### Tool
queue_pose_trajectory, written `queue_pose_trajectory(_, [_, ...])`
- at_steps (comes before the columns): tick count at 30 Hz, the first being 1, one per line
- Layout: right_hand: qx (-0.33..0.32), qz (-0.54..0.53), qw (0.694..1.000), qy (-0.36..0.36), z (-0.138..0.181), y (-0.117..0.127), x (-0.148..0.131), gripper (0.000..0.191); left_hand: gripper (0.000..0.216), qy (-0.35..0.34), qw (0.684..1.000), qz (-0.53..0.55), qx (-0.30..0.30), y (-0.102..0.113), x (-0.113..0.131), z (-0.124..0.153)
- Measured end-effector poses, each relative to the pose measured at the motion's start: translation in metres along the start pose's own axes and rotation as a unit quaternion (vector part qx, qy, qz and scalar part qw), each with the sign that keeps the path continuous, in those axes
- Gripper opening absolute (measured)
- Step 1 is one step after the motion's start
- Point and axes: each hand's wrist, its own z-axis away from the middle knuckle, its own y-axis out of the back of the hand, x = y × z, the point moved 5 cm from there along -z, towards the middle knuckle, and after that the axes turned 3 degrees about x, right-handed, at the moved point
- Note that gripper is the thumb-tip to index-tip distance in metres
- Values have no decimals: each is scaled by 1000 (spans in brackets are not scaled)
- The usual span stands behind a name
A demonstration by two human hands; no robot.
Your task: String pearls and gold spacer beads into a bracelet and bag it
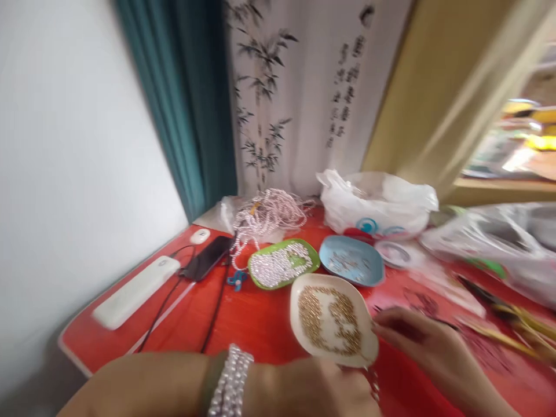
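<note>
My left hand, blurred, reaches in low under the near edge of a cream dish of gold beads. Its fingers look curled, and a short bead strand hangs at their tips. Several rows of pearly beads form a bracelet on that wrist. My right hand is at the dish's right rim, thumb and forefinger pinched together; what they hold is too small to make out. Behind the cream dish are a green dish of pale pearly beads and a blue dish with a few small pieces.
Pink bead strings lie heaped at the back. White plastic bags stand along the far side. Yellow-handled pliers lie at right. A phone, a white power bank and cables are at left on the red table.
</note>
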Motion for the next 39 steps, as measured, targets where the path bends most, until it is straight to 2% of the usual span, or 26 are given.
queue_pose_trajectory(2, [-34, -83, 995, -38, 0, -3, -3, 19, 18, 75, 996, -44, 12, 14, -13, -1])
queue_pose_trajectory(5, [-50, -193, 976, -83, -2, -4, 2, 18, 17, 191, 980, 19, 60, 30, -43, -4])
queue_pose_trajectory(6, [-48, -215, 971, -90, -2, -4, 5, 17, 14, 217, 973, 59, 43, 29, -51, -6])
queue_pose_trajectory(10, [-34, -267, 958, -95, 0, -3, 12, 16, 11, 221, 965, 140, -28, 16, -55, -18])
queue_pose_trajectory(14, [-18, -279, 955, -95, 4, -1, 14, 16, 14, 264, 951, 101, -128, 0, -47, -24])
queue_pose_trajectory(17, [-20, -272, 958, -87, 6, -1, 14, 14, 17, 304, 934, 63, -178, -7, -44, -25])
queue_pose_trajectory(21, [-22, -256, 964, -71, 8, -1, 13, 13, 14, 316, 927, 59, -195, -12, -42, -26])
queue_pose_trajectory(25, [-15, -261, 962, -83, 9, -1, 12, 14, 9, 348, 916, 116, -160, -11, -48, -27])
queue_pose_trajectory(27, [-15, -284, 953, -103, 9, -1, 11, 15, 7, 403, 884, 197, -135, -11, -54, -25])
queue_pose_trajectory(28, [-17, -302, 946, -116, 10, -1, 10, 15, 7, 437, 855, 250, -125, -11, -57, -23])
queue_pose_trajectory(32, [-34, -365, 918, -150, 12, -2, 5, 13, 16, 546, 697, 460, -66, -11, -67, -14])
queue_pose_trajectory(34, [-46, -381, 911, -153, 13, -3, 0, 15, 19, 567, 638, 520, -32, -10, -70, -12])
queue_pose_trajectory(36, [-58, -393, 904, -159, 15, -5, -5, 18, 21, 579, 612, 539, -12, -9, -72, -10])
queue_pose_trajectory(39, [-68, -405, 897, -162, 18, -7, -12, 22, 22, 587, 616, 526, 6, -9, -75, -10])
